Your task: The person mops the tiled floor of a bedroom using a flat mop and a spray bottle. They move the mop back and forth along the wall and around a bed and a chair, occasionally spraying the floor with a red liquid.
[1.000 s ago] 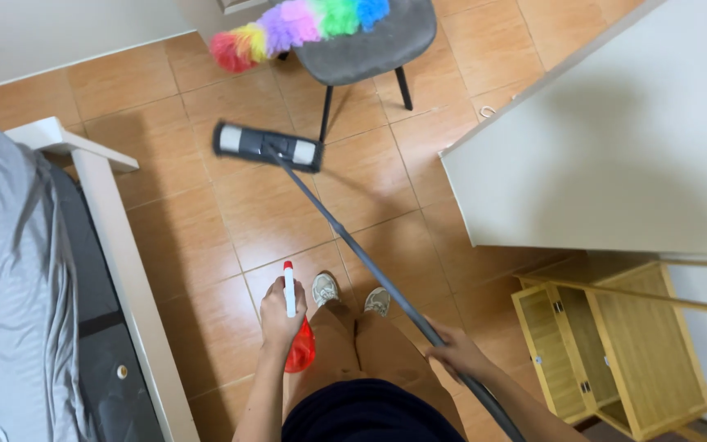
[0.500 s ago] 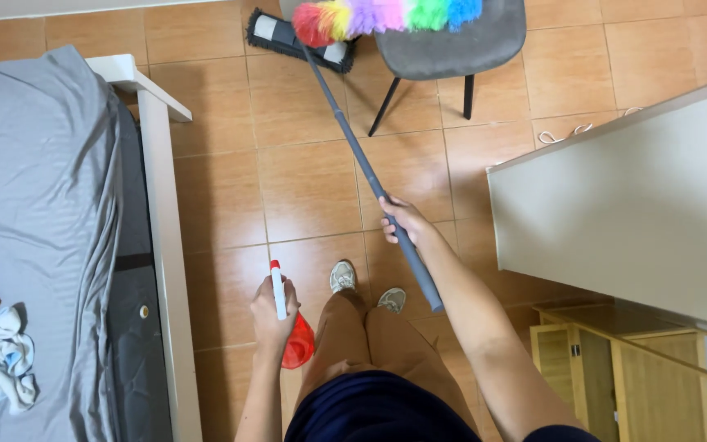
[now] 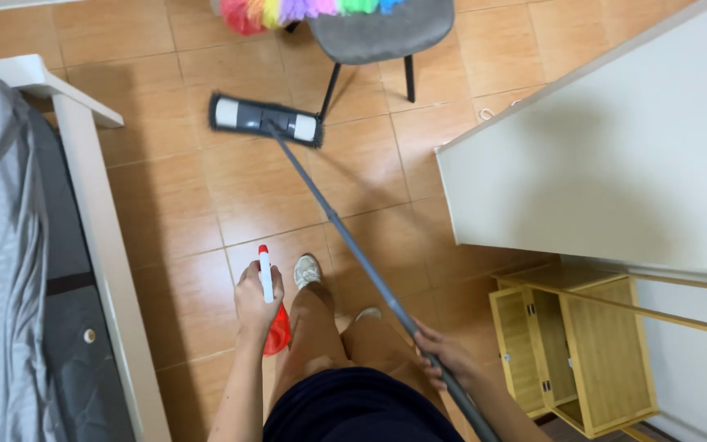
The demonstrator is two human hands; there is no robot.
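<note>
Mop handle gripped in right hand, spray bottle in left hand

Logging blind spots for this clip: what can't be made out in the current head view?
- Spray bottle: the left hand covers most of its red body.
- Rainbow duster: cut off by the top edge.
- Mop handle: its end leaves the bottom edge past the right hand.
- Bed: cropped at the left edge.

One head-worn camera looks steeply down at the tiled floor.
</note>
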